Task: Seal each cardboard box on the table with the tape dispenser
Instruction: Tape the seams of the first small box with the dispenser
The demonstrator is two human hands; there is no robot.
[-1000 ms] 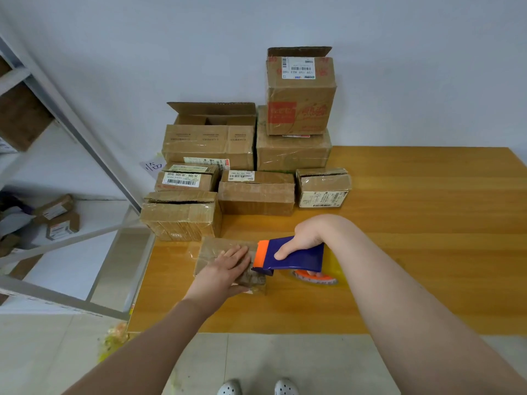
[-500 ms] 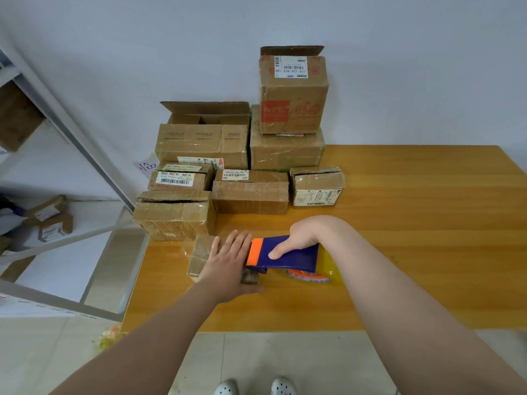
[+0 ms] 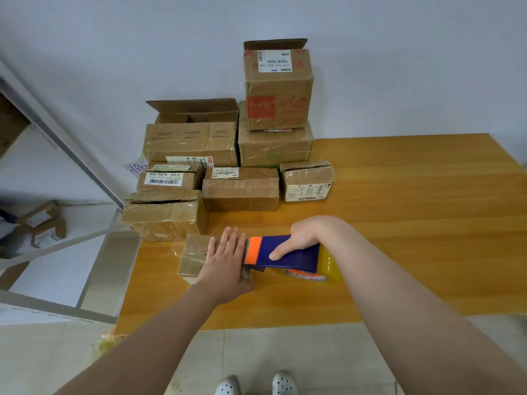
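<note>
A: Why's your left hand (image 3: 225, 263) flat on the box (image 3: 195, 253)?

B: Anchor. Its fingers (image 3: 232, 242) are straight, palm down on the lid, so you're pressing, not gripping. That pins the flaps and should stop the box skating on the worktop (image 3: 399, 229) when you pull tape. It looks like a light box on a slick surface.

A: And the right?

B: Your right hand (image 3: 303, 238) is clenched round the dispenser (image 3: 288, 253), thumb on the near side, the rest curled over the top. The orange nose sits at the box's right end, just beside your left hand. The roll (image 3: 329, 267) trails off to the right, low over the worktop. My guess is a strip being started or cut at that edge. Can't tell which.

A: Where's the box?

B: Front-left of the worktop, just in front of the stack (image 3: 239, 189). Can't tell if they touch. It's pulled out so you get a clear run for the dispenser.

A: What's left?

B: The wide box (image 3: 194, 138) and the top box (image 3: 278, 89) have flaps up, so they're likely unsealed.
</note>
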